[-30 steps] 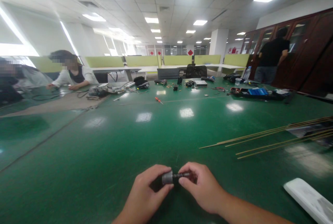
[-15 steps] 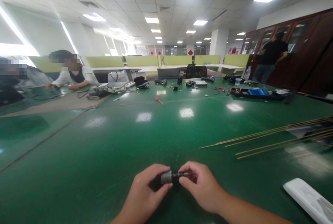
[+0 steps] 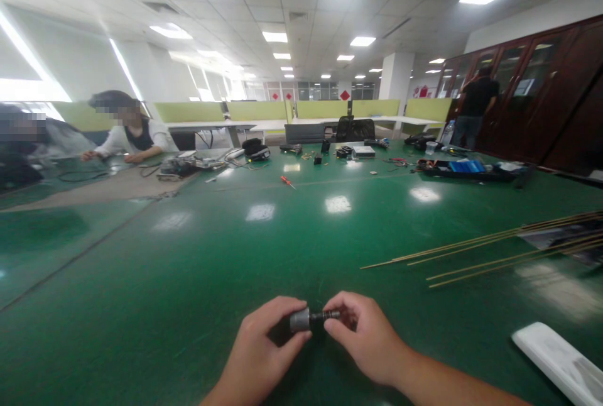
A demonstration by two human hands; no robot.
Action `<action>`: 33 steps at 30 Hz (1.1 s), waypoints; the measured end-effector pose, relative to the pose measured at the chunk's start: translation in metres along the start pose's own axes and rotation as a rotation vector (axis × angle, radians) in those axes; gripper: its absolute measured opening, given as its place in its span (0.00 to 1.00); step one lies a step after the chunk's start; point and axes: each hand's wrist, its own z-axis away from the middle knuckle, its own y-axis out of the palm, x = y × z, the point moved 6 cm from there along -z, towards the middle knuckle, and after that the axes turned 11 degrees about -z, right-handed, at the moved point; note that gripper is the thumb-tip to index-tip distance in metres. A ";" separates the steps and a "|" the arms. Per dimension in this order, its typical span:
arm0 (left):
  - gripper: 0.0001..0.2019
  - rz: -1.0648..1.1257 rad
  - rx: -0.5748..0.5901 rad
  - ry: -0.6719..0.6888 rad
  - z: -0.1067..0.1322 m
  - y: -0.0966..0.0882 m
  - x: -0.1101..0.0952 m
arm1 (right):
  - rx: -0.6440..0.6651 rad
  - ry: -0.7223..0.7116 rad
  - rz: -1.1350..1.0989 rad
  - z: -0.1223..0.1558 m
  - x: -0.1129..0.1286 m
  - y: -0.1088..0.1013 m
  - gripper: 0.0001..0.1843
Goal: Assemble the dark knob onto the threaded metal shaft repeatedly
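Observation:
Low in the middle of the head view, my left hand (image 3: 266, 344) pinches a short grey metal cylinder (image 3: 299, 320) between thumb and fingers. A thin dark shaft with rings (image 3: 325, 315) sticks out of its right end, so the whole looks like a small motor. The thumb and fingertips of my right hand (image 3: 365, 334) close around the far end of that shaft. Its tip is partly hidden by the fingers. Both hands are just above the green tabletop (image 3: 198, 280), with the part held roughly level between them.
Thin brass-coloured rods (image 3: 490, 239) lie to the right, with a white case (image 3: 558, 359) nearer me. Farther off are a red screwdriver (image 3: 287, 181), electronic parts (image 3: 346, 152) and a black tray (image 3: 464, 170). Two people sit at the left; another person (image 3: 478, 101) stands by the cabinets.
My hands and the part have shifted very slightly left, with the same hold. The person by the cabinets has moved left.

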 end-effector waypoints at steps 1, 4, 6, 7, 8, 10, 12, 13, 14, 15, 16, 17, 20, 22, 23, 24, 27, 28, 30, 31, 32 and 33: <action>0.13 -0.002 0.002 0.001 0.000 0.000 0.000 | -0.002 0.001 -0.001 0.000 0.000 0.000 0.06; 0.14 -0.008 0.001 0.006 0.000 0.000 0.001 | 0.002 -0.001 -0.008 -0.001 0.000 0.000 0.07; 0.14 -0.011 -0.001 0.006 -0.001 0.000 0.001 | 0.006 0.000 -0.015 -0.001 0.000 0.000 0.07; 0.14 -0.011 0.000 0.007 -0.001 0.000 0.000 | 0.007 0.000 -0.016 -0.001 0.001 0.000 0.07; 0.14 -0.011 0.001 0.007 -0.001 -0.001 0.000 | 0.007 0.001 -0.017 -0.001 0.001 0.000 0.07; 0.14 -0.014 -0.004 0.009 -0.002 -0.002 -0.001 | 0.004 0.001 -0.014 -0.001 0.001 0.000 0.07; 0.14 -0.015 -0.008 0.012 -0.002 -0.002 -0.001 | 0.003 0.000 -0.014 0.000 0.001 0.001 0.07; 0.14 -0.016 -0.010 0.012 -0.001 -0.002 -0.001 | 0.004 -0.001 -0.016 0.000 0.001 0.001 0.07; 0.14 -0.016 -0.011 0.013 -0.001 -0.003 -0.001 | 0.004 -0.001 -0.018 0.000 0.001 0.001 0.07; 0.14 -0.016 -0.012 0.014 -0.001 -0.003 -0.001 | 0.004 -0.001 -0.019 0.000 0.000 0.001 0.07; 0.14 -0.016 -0.015 0.015 -0.001 -0.003 -0.001 | 0.004 -0.002 -0.021 0.000 0.000 0.001 0.07; 0.14 -0.017 -0.018 0.017 -0.001 -0.003 -0.001 | 0.002 -0.003 -0.021 0.000 0.000 0.000 0.07; 0.14 -0.022 -0.020 0.022 -0.002 -0.004 -0.001 | 0.002 -0.006 -0.023 0.000 0.000 0.000 0.07; 0.14 -0.022 -0.021 0.019 -0.002 -0.005 -0.001 | 0.002 -0.005 -0.020 -0.001 0.001 0.000 0.07; 0.14 -0.022 -0.022 0.018 -0.003 -0.005 -0.001 | 0.002 -0.005 -0.018 -0.001 0.001 0.000 0.07; 0.14 -0.021 -0.023 0.017 -0.003 -0.005 -0.001 | 0.001 -0.005 -0.016 -0.001 0.001 -0.001 0.07; 0.14 -0.026 -0.020 0.015 -0.003 -0.005 -0.001 | 0.003 -0.006 -0.017 -0.001 0.002 0.000 0.07; 0.14 -0.029 -0.018 0.014 -0.003 -0.005 -0.001 | 0.004 -0.005 -0.019 0.000 0.002 0.000 0.07; 0.13 -0.033 -0.008 0.011 -0.003 -0.005 0.000 | 0.001 -0.006 -0.024 0.000 0.002 0.000 0.06; 0.13 -0.034 -0.005 0.009 -0.002 -0.005 0.000 | -0.001 -0.006 -0.026 0.000 0.002 0.000 0.06; 0.13 -0.033 -0.005 0.009 -0.002 -0.005 0.000 | -0.003 -0.006 -0.028 0.000 0.002 0.000 0.07; 0.13 -0.033 -0.006 0.009 -0.002 -0.005 0.000 | -0.004 -0.006 -0.028 -0.001 0.002 0.000 0.07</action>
